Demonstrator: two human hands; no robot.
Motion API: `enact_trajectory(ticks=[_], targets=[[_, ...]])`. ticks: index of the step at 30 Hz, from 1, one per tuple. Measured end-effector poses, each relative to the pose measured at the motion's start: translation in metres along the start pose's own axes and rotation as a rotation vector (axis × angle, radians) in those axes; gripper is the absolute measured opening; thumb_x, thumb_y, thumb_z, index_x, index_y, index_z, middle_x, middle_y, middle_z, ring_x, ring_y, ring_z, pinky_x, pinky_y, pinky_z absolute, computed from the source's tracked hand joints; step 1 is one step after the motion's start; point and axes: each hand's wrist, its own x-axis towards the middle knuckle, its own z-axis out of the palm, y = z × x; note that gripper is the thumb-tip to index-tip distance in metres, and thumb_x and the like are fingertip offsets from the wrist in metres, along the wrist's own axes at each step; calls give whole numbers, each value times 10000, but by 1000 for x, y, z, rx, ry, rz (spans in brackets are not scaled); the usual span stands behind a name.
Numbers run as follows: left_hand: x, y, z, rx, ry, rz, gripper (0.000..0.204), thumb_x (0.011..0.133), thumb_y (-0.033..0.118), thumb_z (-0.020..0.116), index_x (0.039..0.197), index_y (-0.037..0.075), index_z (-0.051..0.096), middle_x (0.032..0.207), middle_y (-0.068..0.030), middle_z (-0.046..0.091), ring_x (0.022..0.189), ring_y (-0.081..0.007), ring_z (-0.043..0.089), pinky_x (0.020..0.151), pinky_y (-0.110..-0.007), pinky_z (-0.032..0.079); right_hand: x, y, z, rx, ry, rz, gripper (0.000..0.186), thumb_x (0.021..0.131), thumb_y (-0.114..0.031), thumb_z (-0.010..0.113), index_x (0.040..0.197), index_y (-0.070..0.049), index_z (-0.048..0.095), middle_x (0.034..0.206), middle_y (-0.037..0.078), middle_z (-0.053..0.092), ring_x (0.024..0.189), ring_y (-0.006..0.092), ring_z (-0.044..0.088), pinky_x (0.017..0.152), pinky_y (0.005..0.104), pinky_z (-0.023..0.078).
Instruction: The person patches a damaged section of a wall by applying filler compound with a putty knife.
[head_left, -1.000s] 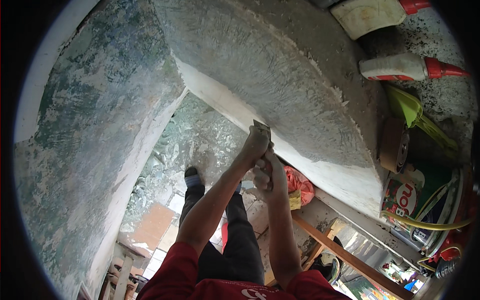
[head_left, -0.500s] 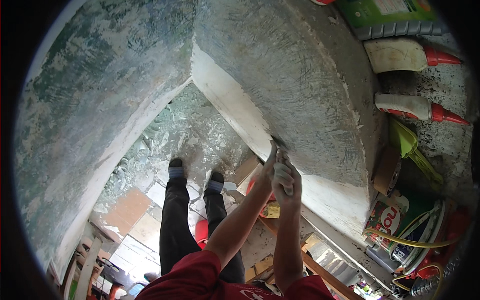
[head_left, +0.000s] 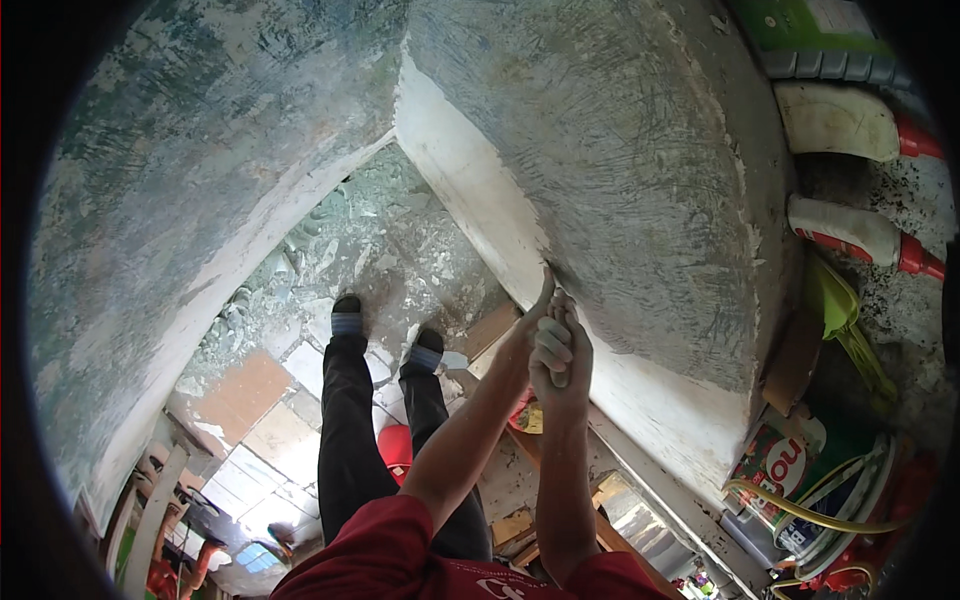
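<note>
My right hand [head_left: 557, 352] is closed around the handle of what looks like a scraper, mostly hidden by my fingers. My left hand [head_left: 540, 300] lies just above and against it, a finger stretched along the tool. The dark tip of the scraper [head_left: 557, 274] meets the wall to the right. That wall [head_left: 650, 200] is grey and streaked with scratch marks. Along its lower part runs a white band [head_left: 470, 165] with a ragged upper edge, and my hands are beside this border.
Another mottled wall [head_left: 170, 180] meets it in a corner. Flakes litter the floor [head_left: 370, 240] around my feet. On the right ledge lie white bottles with red nozzles [head_left: 840, 120], a yellow-green scoop [head_left: 838, 300] and a bucket [head_left: 815, 470] with a yellow hose. A red object [head_left: 396, 450] stands by my legs.
The view has shifted a little, so the ledge items sit farther right. My hands stay together at the wall near the white band, with only a slight change of position.
</note>
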Motion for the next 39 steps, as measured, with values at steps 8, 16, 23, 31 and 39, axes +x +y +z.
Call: enact_trajectory(ticks=[8, 16, 23, 31, 39], targets=[[80, 4, -83, -535, -419, -267, 474, 920, 452, 332, 651, 90, 477, 662, -25, 451, 749, -110, 438, 775, -351, 353, 8, 15, -8, 37, -43, 13, 208, 960, -194, 365, 1084, -65, 470, 599, -37, 306, 419, 46, 299, 321, 176, 267], [54, -4, -127, -558, -577, -369, 430, 956, 336, 333, 670, 56, 490, 718, -70, 490, 895, -143, 504, 934, -467, 393, 1, -5, -21, 83, -58, 27, 228, 956, -151, 358, 1122, -41, 470, 606, -27, 305, 418, 51, 291, 329, 173, 264], [1, -14, -17, 176, 345, -4, 525, 907, 531, 360, 624, 104, 477, 475, -13, 412, 356, -109, 421, 314, -255, 416, -19, 9, -4, 15, -89, -33, 201, 957, -168, 371, 1081, -44, 467, 594, -34, 295, 393, 42, 259, 305, 142, 226], [8, -6, -26, 163, 79, -125, 502, 849, 599, 420, 580, 178, 467, 471, 44, 433, 377, -63, 407, 346, -202, 368, -17, 5, -11, 18, -104, -5, 167, 958, -155, 370, 1059, -58, 460, 595, -40, 285, 396, 34, 265, 283, 147, 232], [8, -1, 4, 39, 213, -155, 529, 866, 606, 363, 567, 178, 449, 457, 37, 391, 374, -82, 389, 341, -216, 361, -11, 2, -22, 148, -197, -13, 284, 957, -95, 312, 1134, 91, 432, 626, -14, 324, 425, 53, 322, 326, 167, 300]])
